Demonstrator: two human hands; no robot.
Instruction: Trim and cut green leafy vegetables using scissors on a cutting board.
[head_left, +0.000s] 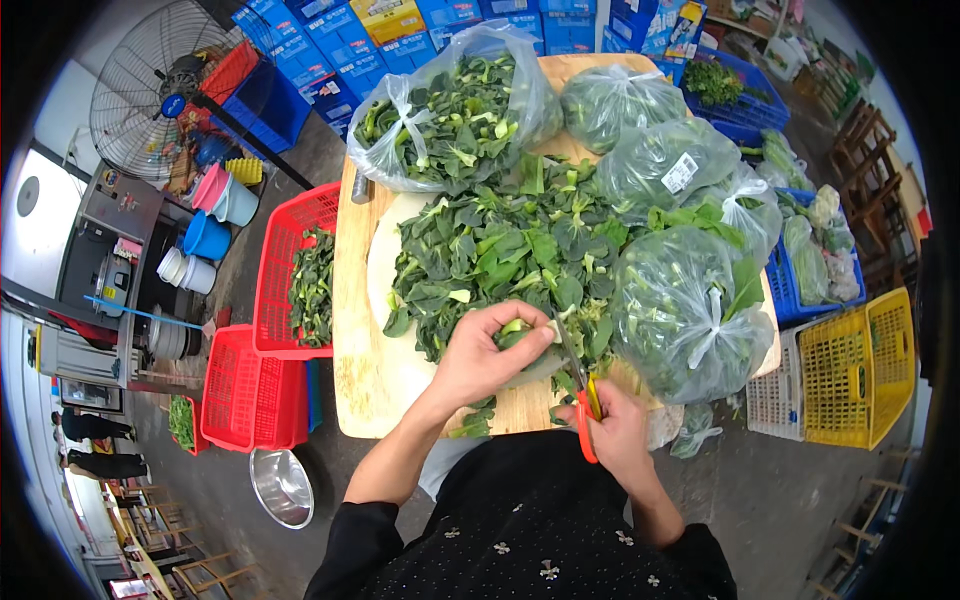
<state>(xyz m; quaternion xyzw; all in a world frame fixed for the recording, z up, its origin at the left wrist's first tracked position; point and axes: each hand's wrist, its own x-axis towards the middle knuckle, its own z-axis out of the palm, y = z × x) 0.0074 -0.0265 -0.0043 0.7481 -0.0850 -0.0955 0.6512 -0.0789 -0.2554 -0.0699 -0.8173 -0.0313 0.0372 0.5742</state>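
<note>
My left hand (491, 349) grips a stalk of leafy greens (517, 331) between thumb and fingers, its cut end pointing right. My right hand (619, 427) holds scissors (587, 427) with red and yellow handles; their blades reach up to the end of the stalk. Just beyond both hands a large heap of loose leafy greens (502, 251) lies on a round white board (382, 247) on a wooden table (356, 382). A knotted clear bag of greens (690, 315) sits right of the hands, with more bags behind it. An opened bag of greens (457, 120) stands at the far side.
Left of the table are a red basket with greens (274, 300), empty-looking red baskets (232, 390) and a steel bowl (281, 487) on the floor. To the right stand blue crates (786, 274) and yellow crates (836, 382). A large fan (176, 90) and stacked blue boxes (345, 45) are beyond.
</note>
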